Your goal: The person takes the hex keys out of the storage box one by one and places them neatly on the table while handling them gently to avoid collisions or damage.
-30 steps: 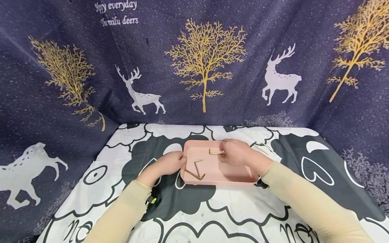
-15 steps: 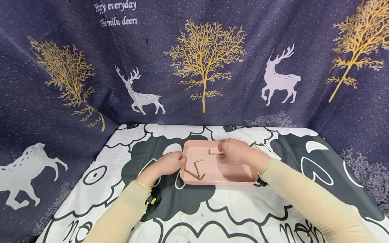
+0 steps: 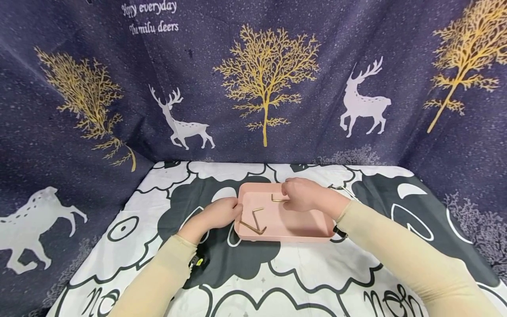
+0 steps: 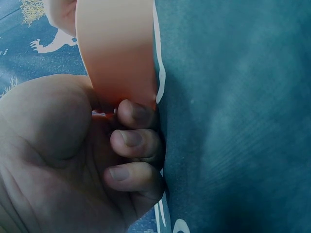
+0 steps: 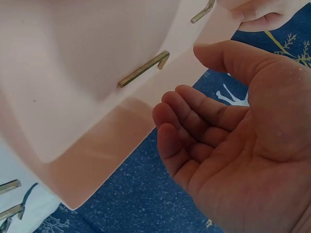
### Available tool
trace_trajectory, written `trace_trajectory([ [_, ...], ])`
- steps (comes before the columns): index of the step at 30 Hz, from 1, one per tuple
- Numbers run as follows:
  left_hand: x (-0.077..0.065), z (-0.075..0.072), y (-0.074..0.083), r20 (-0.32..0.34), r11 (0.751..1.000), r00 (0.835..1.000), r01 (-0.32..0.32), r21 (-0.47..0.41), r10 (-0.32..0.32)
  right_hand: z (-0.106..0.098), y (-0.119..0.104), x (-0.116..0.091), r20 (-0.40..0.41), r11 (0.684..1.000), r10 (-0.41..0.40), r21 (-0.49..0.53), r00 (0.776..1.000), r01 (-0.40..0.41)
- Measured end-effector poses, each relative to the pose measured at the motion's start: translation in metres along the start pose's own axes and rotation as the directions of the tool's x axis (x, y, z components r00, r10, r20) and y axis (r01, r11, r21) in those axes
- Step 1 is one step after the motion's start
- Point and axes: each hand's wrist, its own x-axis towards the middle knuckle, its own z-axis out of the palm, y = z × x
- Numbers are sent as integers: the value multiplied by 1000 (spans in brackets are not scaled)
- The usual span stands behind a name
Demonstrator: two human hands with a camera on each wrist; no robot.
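Observation:
A shallow pink tray (image 3: 293, 239) lies on the patterned cloth. My left hand (image 3: 222, 212) grips its left end; in the left wrist view the fingers (image 4: 133, 138) curl round the tray wall. Inside the tray, two L-shaped brass-coloured hex keys (image 3: 256, 220) lie near that end, partly crossing. Another hex key (image 5: 143, 69) rests on the tray floor towards the far side. My right hand (image 3: 304, 194) hovers over it, apart from the key. Its fingers are loosely bent in the right wrist view, with nothing between them and the thumb.
Beyond the tray's right end, more hex keys (image 5: 10, 212) lie on the cloth, partly hidden behind my right wrist in the head view. A dark blue curtain (image 3: 237, 110) printed with deer and trees stands behind the table.
My right hand has shifted slightly left and towards the tray's far rim. The hex key beneath it stays where it was. My left hand keeps its grip on the tray.

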Motion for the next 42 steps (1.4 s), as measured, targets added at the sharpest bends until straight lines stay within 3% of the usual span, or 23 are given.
trace_trajectory([
  [8, 6, 6, -8, 25, 1000, 1000, 16, -2, -16, -1, 0, 9, 36, 1000, 23, 10, 999, -24],
  [13, 4, 6, -6, 4, 1000, 1000, 22, -7, -22, 0, 2, 15, 62, 999, 36, 15, 997, -37],
  [15, -4, -3, 5, 0, 1000, 1000, 8, -5, -8, 0, 2, 17, 74, 999, 41, 12, 996, -42],
  [17, -6, -4, 4, -16, 1000, 999, -28, -8, 28, -1, 2, 18, 84, 999, 46, 10, 995, -47],
  [20, -14, -17, 20, 5, 999, 1000, -27, -26, 27, 1, 3, 21, 90, 999, 48, 7, 995, -49],
  [22, -15, -21, 26, 16, 999, 1000, -9, -52, 10, 4, 3, 23, 95, 998, 54, 9, 994, -55],
  [25, -24, -36, 46, 44, 997, 998, 39, -72, -36, 8, 5, 25, 103, 998, 66, 8, 993, -67],
  [29, -27, -40, 54, 48, 996, 997, 56, -65, -53, 11, 7, 27, 103, 997, 72, 10, 992, -73],
  [38, -27, -41, 53, 50, 995, 998, 47, -86, -42, 14, 4, 31, 116, 996, 87, -5, 990, -87],
  [42, -15, -22, 26, 28, 997, 1000, 10, -72, -8, 14, 1, 30, 122, 997, 77, -4, 990, -77],
])
